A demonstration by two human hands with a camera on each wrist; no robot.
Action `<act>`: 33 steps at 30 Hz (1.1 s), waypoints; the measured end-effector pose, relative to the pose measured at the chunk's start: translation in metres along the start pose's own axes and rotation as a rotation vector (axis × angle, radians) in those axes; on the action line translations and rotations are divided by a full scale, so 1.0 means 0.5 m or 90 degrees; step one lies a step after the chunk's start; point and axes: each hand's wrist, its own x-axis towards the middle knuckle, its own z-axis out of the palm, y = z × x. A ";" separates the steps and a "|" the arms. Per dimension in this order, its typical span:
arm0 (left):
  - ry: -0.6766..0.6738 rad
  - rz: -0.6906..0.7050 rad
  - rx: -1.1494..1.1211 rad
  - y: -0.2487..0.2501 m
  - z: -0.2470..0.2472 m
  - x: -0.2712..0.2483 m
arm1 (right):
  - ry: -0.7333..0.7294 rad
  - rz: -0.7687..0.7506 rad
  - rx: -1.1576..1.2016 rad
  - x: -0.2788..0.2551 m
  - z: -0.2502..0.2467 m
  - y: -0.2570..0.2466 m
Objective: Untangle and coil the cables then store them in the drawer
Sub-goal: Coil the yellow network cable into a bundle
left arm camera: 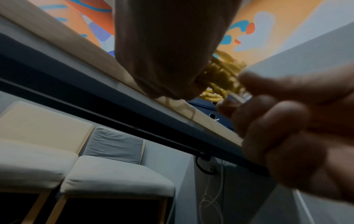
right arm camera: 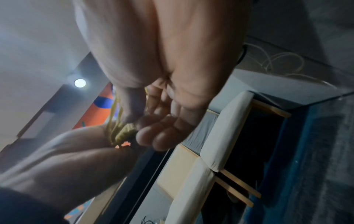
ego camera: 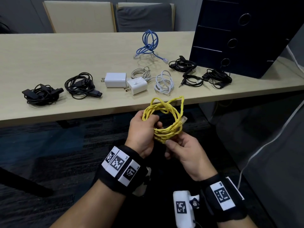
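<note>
A yellow cable is wound into a loose coil that I hold in front of the table's near edge, its clear plug sticking out on the right. My left hand grips the coil's left side with fingers through the loop. Pinching the coil's lower bundle from below is my right hand. The wrist views show the yellow cable between the fingers of both hands. A dark drawer unit with round pulls stands on the table at the right, its drawers closed.
On the table lie a blue cable, white cables, two white chargers and black cable bundles. Chairs stand behind the table.
</note>
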 end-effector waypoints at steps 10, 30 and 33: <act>0.025 0.035 0.048 -0.012 -0.028 0.013 | 0.084 -0.113 -0.184 -0.019 -0.033 -0.039; -0.179 0.089 -0.031 -0.004 -0.023 -0.009 | 0.070 0.008 0.218 0.001 -0.032 -0.062; -0.176 0.125 0.014 -0.012 -0.024 -0.011 | 0.055 0.054 0.185 0.003 -0.036 -0.067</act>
